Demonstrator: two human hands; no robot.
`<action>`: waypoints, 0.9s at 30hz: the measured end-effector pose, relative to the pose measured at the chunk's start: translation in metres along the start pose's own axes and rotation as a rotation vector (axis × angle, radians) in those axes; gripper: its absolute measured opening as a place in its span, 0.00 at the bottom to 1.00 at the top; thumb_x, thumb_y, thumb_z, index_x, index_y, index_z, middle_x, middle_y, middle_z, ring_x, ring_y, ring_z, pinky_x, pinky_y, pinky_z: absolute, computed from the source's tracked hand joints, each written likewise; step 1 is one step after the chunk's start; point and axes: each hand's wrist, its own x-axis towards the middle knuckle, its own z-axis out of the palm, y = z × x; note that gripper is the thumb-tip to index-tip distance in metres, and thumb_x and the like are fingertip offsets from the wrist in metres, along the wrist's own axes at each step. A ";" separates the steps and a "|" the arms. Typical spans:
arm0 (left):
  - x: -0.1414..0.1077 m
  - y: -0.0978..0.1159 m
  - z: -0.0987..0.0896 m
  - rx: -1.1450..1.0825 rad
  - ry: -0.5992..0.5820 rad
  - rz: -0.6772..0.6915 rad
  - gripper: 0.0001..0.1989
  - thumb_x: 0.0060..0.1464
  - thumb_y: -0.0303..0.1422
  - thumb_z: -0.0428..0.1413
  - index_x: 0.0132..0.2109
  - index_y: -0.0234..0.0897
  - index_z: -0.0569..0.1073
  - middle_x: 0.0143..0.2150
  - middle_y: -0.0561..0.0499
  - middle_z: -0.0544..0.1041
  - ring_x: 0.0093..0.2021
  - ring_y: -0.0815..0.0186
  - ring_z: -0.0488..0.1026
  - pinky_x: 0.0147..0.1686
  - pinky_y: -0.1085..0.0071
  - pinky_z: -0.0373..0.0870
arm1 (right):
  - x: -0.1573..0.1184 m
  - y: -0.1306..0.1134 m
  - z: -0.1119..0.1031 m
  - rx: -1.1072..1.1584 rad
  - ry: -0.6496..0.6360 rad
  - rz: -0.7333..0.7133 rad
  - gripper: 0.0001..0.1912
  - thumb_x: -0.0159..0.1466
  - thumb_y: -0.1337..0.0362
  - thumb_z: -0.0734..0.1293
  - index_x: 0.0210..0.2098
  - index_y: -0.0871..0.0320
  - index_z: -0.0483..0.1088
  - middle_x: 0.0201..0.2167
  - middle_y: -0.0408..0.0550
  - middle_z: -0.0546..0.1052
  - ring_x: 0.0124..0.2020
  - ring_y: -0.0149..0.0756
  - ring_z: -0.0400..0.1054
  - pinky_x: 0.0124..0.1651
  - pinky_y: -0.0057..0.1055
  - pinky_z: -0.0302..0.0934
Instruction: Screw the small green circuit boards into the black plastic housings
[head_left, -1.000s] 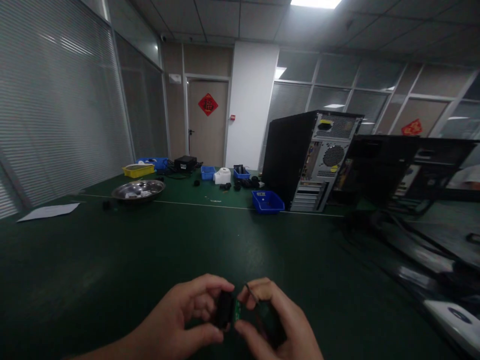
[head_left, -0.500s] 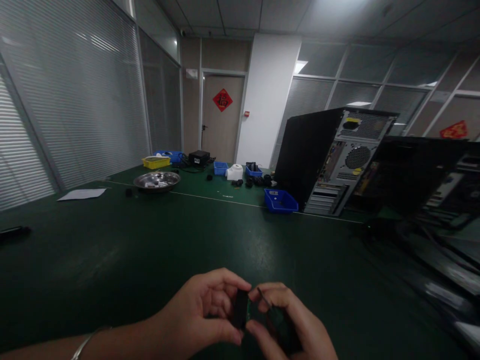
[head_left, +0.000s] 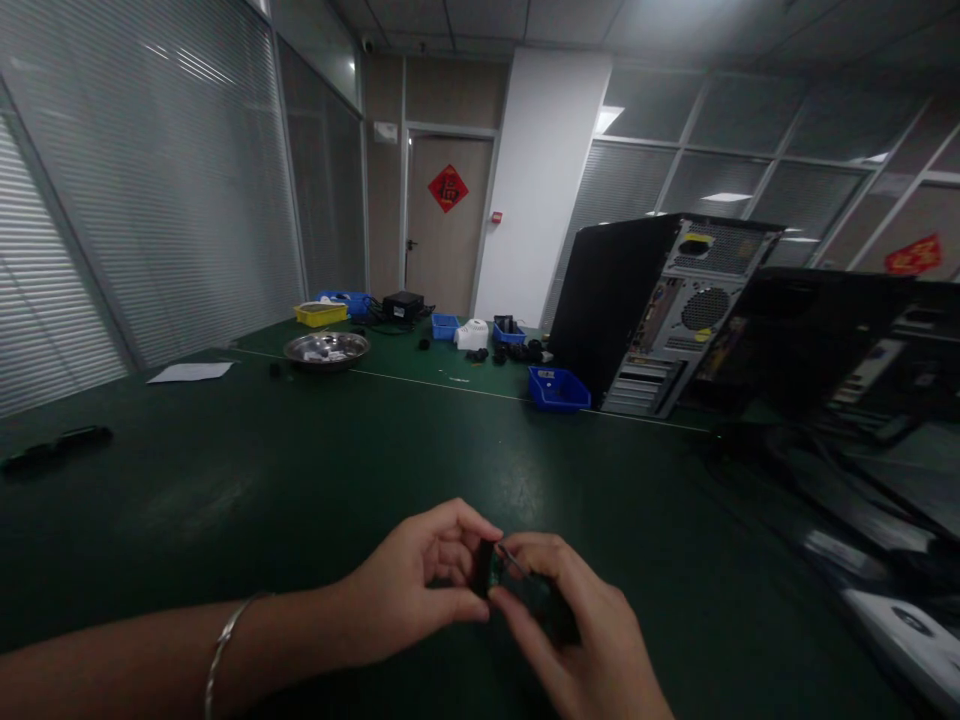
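Note:
Close in front of me, my left hand (head_left: pixel 420 575) pinches a small black block-shaped part (head_left: pixel 484 570) between thumb and fingertips. Against its right side shows a small green circuit board (head_left: pixel 495 568), held at its edge by the thumb and index finger of my right hand (head_left: pixel 581 610). A thin dark strip or wire (head_left: pixel 514 560) crosses near the right fingertips; its kind is too blurred to tell. Both hands are raised over the green table (head_left: pixel 315 500), their fingertips almost meeting. What lies inside the right palm is dark and hidden.
A blue bin (head_left: pixel 559 390) stands before a black computer tower (head_left: pixel 607 300). Further left are a metal bowl (head_left: pixel 328 352) with small white pieces, a paper sheet (head_left: pixel 191 372) and a dark elongated object (head_left: pixel 56 448). Cables and a white device (head_left: pixel 904 625) lie on the right.
Both hands appear slightly higher in view, still gripping the black part and the board. The view has shifted, bringing more of the dark object at left into sight.

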 end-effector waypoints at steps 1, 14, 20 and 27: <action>0.000 0.001 0.001 -0.045 -0.032 0.000 0.21 0.47 0.23 0.66 0.48 0.34 0.70 0.41 0.50 0.77 0.38 0.68 0.74 0.40 0.70 0.68 | 0.000 -0.002 0.000 -0.010 -0.010 -0.003 0.11 0.62 0.73 0.66 0.41 0.52 0.66 0.38 0.45 0.79 0.39 0.35 0.76 0.40 0.25 0.70; 0.004 -0.006 0.001 -0.177 0.083 -0.021 0.16 0.50 0.29 0.66 0.46 0.29 0.75 0.41 0.43 0.79 0.39 0.61 0.76 0.42 0.64 0.70 | -0.002 -0.029 -0.004 0.024 -0.039 0.139 0.06 0.62 0.71 0.66 0.38 0.54 0.70 0.46 0.51 0.75 0.47 0.44 0.71 0.47 0.38 0.67; 0.007 0.002 -0.023 -0.142 0.176 0.038 0.15 0.49 0.30 0.67 0.43 0.29 0.77 0.42 0.42 0.80 0.40 0.62 0.77 0.45 0.65 0.68 | 0.002 -0.060 -0.010 0.238 0.059 0.233 0.06 0.66 0.61 0.66 0.36 0.56 0.66 0.30 0.45 0.73 0.25 0.33 0.69 0.24 0.26 0.65; 0.007 0.003 -0.029 -0.146 0.187 0.073 0.12 0.49 0.27 0.66 0.41 0.28 0.77 0.39 0.43 0.82 0.39 0.63 0.77 0.45 0.66 0.69 | -0.025 -0.119 -0.013 0.824 -0.044 0.225 0.28 0.55 0.38 0.68 0.22 0.50 0.53 0.14 0.34 0.59 0.08 0.25 0.49 0.07 0.21 0.48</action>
